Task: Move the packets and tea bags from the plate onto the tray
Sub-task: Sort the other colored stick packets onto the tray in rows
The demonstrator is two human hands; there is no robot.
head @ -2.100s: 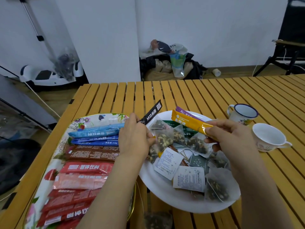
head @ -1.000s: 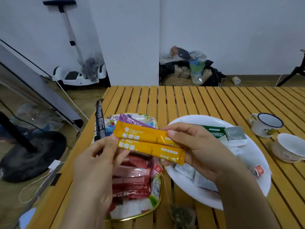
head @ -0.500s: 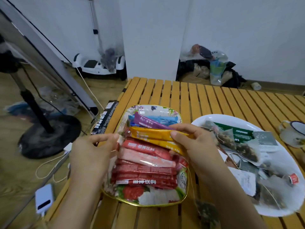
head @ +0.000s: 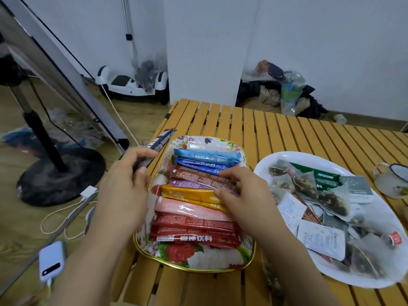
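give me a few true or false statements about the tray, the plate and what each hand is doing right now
1. The left hand holds a black stick packet at the tray's left edge. True.
2. The right hand is lifting a tea bag off the plate. False: its fingers rest on the orange packets lying in the floral tray.
3. The white plate holds no more items. False: tea bags and a green packet remain on it.
4. The blue packets lie at the tray's far end, the red packets at the near end. True.
5. The mug stands on the tray. False: it stands on the slatted table, right of the plate.
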